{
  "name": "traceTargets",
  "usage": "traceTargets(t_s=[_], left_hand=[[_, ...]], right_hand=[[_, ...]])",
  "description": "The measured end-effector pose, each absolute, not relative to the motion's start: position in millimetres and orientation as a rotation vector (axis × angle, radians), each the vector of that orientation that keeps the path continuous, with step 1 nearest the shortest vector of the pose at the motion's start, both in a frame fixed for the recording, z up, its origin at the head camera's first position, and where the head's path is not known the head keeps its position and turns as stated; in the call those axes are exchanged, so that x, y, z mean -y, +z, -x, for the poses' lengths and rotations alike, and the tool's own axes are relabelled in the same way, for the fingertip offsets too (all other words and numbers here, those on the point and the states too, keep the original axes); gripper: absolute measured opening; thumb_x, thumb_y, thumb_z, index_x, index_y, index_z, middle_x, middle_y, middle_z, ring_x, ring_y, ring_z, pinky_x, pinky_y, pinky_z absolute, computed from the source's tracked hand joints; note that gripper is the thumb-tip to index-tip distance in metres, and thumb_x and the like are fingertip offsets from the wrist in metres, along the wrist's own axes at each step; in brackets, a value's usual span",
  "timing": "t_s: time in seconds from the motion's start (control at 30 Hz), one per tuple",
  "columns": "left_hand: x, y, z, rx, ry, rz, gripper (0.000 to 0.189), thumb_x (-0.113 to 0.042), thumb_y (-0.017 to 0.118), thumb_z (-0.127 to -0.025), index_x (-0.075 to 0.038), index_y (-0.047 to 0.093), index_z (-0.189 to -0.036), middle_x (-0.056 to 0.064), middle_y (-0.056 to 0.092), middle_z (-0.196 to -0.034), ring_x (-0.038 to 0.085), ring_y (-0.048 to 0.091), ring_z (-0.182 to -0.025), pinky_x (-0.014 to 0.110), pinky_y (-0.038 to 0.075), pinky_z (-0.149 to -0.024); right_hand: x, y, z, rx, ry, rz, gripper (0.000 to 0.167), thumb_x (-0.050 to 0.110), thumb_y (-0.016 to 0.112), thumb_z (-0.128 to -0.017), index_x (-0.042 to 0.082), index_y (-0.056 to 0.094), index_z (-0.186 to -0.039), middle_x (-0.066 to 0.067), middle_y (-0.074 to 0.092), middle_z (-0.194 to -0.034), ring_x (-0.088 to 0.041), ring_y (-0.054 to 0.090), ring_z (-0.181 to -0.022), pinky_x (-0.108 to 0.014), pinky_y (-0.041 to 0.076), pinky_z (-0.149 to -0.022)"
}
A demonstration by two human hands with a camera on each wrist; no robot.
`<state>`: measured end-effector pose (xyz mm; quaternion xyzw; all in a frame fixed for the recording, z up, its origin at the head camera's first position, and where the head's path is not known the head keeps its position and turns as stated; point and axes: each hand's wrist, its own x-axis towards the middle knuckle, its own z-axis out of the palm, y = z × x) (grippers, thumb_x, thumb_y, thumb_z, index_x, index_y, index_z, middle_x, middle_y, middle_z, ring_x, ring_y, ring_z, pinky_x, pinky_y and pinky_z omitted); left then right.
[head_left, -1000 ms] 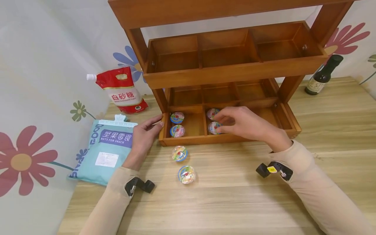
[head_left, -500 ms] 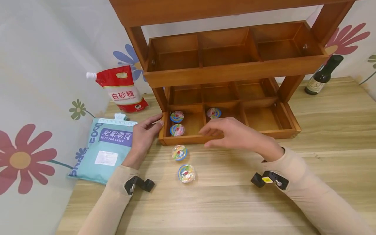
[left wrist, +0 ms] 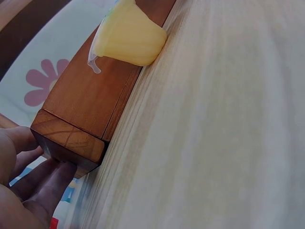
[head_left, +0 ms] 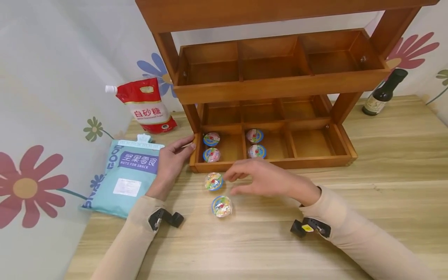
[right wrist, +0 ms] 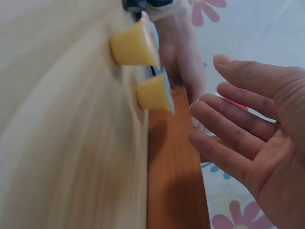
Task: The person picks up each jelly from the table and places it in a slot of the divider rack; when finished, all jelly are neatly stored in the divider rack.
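One far cup (head_left: pixel 214 181) and one near cup (head_left: pixel 222 206), both small, with printed lids and yellow contents, stand upright on a wood-grain table (head_left: pixel 266 245), just in front of a brown wooden rack (head_left: pixel 280 92). The person's right hand (head_left: pixel 264 179) hovers to the right of them, palm facing left, thumb and fingers held wide apart with nothing between them; its fingertips are just beside the far cup, and whether they touch it I cannot tell. The left hand (head_left: pixel 173 159) holds no cup; its fingers rest against the left end of the rack's lowest front tray. In that tray, two pink-lidded cups (head_left: pixel 211 155) sit one behind the other at the left of the left compartment, and two similar cups (head_left: pixel 257 151) line up likewise in the middle compartment. Left of the rack are a red and white pouch (head_left: pixel 147 112) and, nearer, a blue snack bag (head_left: pixel 127 175); a dark bottle (head_left: pixel 383 93) stands at the far right. The main risk seems to be a tipped cup: each stands on a base narrower than its lid, so fingertips sweeping left too low could topple the far cup or push it into the tray's front wall. Closing in carelessly, the thumb could also knock the near cup, since the two stand close together.
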<state>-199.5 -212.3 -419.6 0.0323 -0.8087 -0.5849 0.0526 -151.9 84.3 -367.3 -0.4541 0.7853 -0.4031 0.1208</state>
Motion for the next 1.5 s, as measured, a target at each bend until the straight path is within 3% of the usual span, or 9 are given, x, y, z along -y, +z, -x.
traceTargets(t_s=[0.2,0.47,0.8,1.2,1.5], left_hand=[[212,-419,199,2.454,-1.791,-0.084,0.036,-0.022,0.076,-0.1,-0.012,0.076,-0.134,0.006,0.073,-0.133,0.01,0.072,-0.106,0.021,0.057,-0.09],[212,-419,199,2.453,-1.796,-0.088,0.035,-0.023,0.076,-0.099,-0.013,0.076,-0.133,0.006,0.073,-0.132,0.011,0.072,-0.107,0.021,0.057,-0.091],[212,-421,200,2.451,-1.783,-0.076,0.036,-0.022,0.076,-0.1,-0.012,0.076,-0.134,0.007,0.073,-0.133,0.012,0.072,-0.109,0.022,0.057,-0.091],[212,-420,200,2.451,-1.79,-0.076,0.037,-0.023,0.076,-0.1,-0.013,0.075,-0.135,0.003,0.073,-0.133,0.014,0.072,-0.111,0.024,0.058,-0.091],[212,-421,200,2.441,-1.803,-0.08,0.036,-0.022,0.076,-0.099,-0.013,0.075,-0.135,0.004,0.074,-0.132,0.012,0.072,-0.107,0.023,0.058,-0.09]], right_hand=[[-78,-376,146,-2.249,-1.161,1.385,0.032,0.015,0.085,-0.093,0.005,0.075,-0.121,-0.006,0.075,-0.116,-0.022,0.073,-0.106,-0.029,0.058,-0.095],[-69,-384,139,-2.276,-1.069,1.357,0.054,0.03,0.088,-0.089,0.006,0.069,-0.132,-0.005,0.071,-0.121,-0.019,0.07,-0.111,-0.032,0.056,-0.099],[-62,-395,134,-2.339,-0.979,1.412,0.058,0.032,0.091,-0.086,0.005,0.07,-0.133,-0.001,0.07,-0.123,-0.012,0.065,-0.111,-0.029,0.052,-0.102],[-61,-400,133,-2.32,-0.942,1.454,0.047,0.022,0.086,-0.092,0.006,0.069,-0.133,-0.004,0.068,-0.136,-0.017,0.06,-0.13,-0.034,0.046,-0.113],[-62,-399,134,-2.334,-0.924,1.434,0.046,0.019,0.085,-0.092,0.007,0.07,-0.133,-0.004,0.068,-0.136,-0.018,0.06,-0.131,-0.035,0.044,-0.115]])
